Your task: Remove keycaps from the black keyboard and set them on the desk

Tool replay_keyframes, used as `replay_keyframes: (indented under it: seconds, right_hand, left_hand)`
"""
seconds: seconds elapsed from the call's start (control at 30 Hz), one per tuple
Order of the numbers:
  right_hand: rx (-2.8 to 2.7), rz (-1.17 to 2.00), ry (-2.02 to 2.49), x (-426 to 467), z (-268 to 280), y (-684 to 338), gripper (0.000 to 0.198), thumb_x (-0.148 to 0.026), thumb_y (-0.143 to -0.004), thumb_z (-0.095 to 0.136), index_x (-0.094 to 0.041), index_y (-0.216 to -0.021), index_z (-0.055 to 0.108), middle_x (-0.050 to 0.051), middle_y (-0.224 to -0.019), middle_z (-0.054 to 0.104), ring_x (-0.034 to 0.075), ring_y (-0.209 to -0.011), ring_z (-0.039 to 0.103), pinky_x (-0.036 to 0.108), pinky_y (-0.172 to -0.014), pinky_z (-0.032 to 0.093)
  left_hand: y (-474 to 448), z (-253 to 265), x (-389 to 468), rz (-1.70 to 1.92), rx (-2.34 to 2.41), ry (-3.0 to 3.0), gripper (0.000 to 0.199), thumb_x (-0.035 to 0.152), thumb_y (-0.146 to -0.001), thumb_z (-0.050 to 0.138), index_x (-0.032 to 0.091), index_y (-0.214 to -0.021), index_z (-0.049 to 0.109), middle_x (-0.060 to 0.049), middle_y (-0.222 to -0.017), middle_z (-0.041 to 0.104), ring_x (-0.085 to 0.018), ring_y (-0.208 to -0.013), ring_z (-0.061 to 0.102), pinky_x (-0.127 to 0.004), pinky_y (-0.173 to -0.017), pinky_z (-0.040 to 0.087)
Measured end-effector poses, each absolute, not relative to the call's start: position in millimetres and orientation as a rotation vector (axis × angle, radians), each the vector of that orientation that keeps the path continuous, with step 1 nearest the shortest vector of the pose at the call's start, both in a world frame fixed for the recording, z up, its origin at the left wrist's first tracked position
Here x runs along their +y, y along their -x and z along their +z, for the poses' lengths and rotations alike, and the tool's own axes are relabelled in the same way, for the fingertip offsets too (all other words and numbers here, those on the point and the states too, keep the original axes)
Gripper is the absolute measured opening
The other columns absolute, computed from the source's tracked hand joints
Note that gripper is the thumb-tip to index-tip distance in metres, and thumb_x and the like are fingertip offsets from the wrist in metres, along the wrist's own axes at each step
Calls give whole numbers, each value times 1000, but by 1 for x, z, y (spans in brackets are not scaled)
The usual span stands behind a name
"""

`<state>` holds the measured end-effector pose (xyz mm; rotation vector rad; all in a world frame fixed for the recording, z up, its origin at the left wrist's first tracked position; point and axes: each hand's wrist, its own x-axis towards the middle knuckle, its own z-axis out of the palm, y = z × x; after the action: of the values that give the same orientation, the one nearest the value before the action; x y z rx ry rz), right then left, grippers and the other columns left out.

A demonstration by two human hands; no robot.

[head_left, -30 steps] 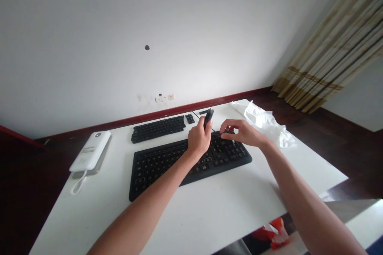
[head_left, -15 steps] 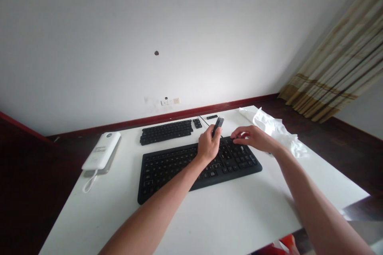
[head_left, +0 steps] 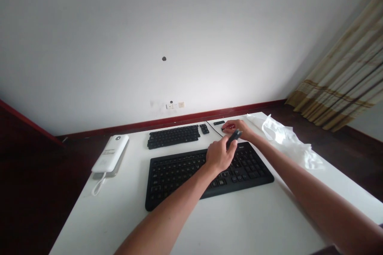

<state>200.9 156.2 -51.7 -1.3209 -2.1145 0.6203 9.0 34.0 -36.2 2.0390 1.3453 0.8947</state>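
A black keyboard [head_left: 179, 166] lies on the white table, with many of its keycaps off and bare key sockets showing on the left and middle. Above it, my left hand [head_left: 220, 153] is closed around a small black tool [head_left: 233, 137] with pale tips that point away from me. My right hand [head_left: 236, 128] is past the keyboard's back edge, low over the table, its fingers pinched on a small black keycap [head_left: 223, 129]. Loose keycaps [head_left: 173, 137] lie in rows behind the keyboard. A small keycap group [head_left: 204, 128] and a short keycap row [head_left: 219, 122] lie beside them.
A white power bank [head_left: 110, 153] with a looped strap lies at the left, over another flat object. Crumpled white plastic [head_left: 284, 135] lies along the right side. A thin black cable [head_left: 213, 128] runs behind the keyboard. The wall [head_left: 119, 48] stands beyond the table.
My right hand has moved from the keyboard's upper right to the table behind it, near the short keycap row. My left hand still holds the black tool. The view has shifted slightly.
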Motion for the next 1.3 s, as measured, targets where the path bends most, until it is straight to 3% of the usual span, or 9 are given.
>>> replay_keyframes:
  seconds: [0.2,0.4,0.77,1.3]
  right_hand:
    - [-2070,544,1339,167,-64,-200,22,-38,-77,73,-21,-92,75,3,-78,75,20,-72,68,29,-67,51]
    - [-2092,459,1449,162,-67,-205,28,-47,-79,74,-21,-87,78,4,-73,75,20,-68,67,29,-64,50]
    - [-2039,398,1590,166,-65,-181,19,-42,-80,73,-25,-81,82,2,-75,78,20,-71,71,28,-65,49]
    - [-2022,417,1612,166,-61,-176,25,-40,-82,74,-17,-85,84,5,-73,79,18,-70,67,27,-66,45]
  left_hand:
    - [-9,-35,34,861,1382,-2063,55,61,-105,29,24,-121,68,-4,-76,70,-26,-76,70,-30,-69,45]
    - [-10,-36,36,854,1378,-2054,57,62,-105,27,25,-123,67,-4,-75,70,-26,-72,69,-31,-67,45]
    - [-10,-38,36,852,1388,-2049,57,63,-105,28,24,-120,68,-5,-76,70,-27,-74,69,-32,-69,45]
    - [-12,-37,36,849,1401,-2061,53,61,-105,30,25,-116,68,-3,-75,70,-25,-74,69,-29,-67,43]
